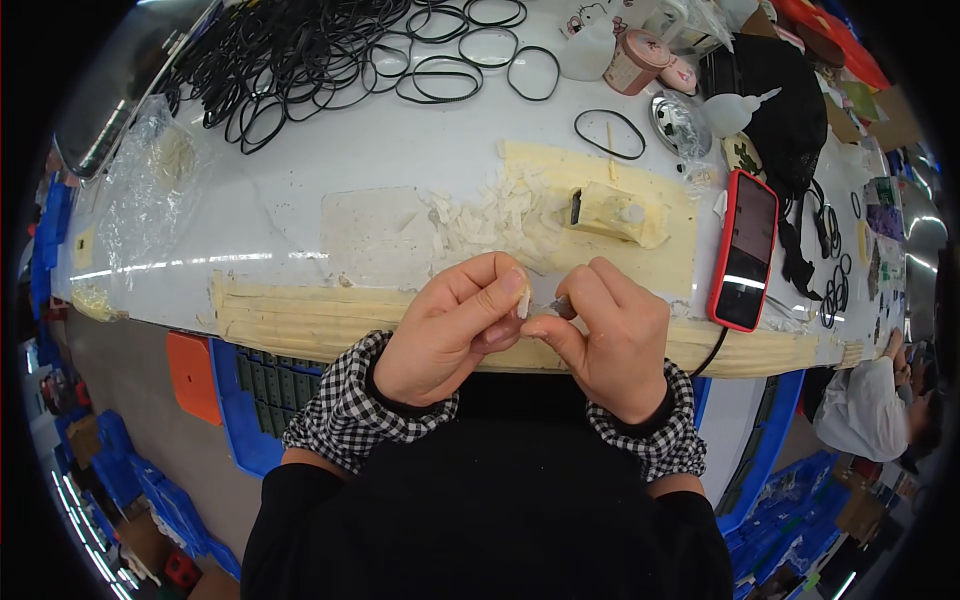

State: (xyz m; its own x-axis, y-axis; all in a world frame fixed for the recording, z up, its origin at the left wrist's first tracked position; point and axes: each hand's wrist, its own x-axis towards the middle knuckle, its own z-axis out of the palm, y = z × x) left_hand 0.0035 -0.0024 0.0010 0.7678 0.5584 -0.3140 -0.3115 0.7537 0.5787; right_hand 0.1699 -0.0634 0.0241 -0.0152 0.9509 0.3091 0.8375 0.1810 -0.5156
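Observation:
My left hand [440,330] is closed, thumb and forefinger pinching a small whitish strip [524,300] above the table's near edge. Close beside it, my right hand [618,345] is closed too, fingers curled and thumb pointing toward the left fingertips. A small greyish bit shows at the right fingers, too little to name. Just beyond both hands lies a loose heap of white peeled scraps [495,222]. To its right, a block wrapped in yellowish tape [617,214] with a dark end rests on a yellowish sheet [675,240].
Tangled black rubber loops [290,60] cover the back left; a single loop [610,134] lies nearer. A red-cased phone [746,250] with a cable stands right. Crumpled clear plastic [155,190] lies left. Pink tub [637,65] and white squeeze bottle [733,112] are at the back right.

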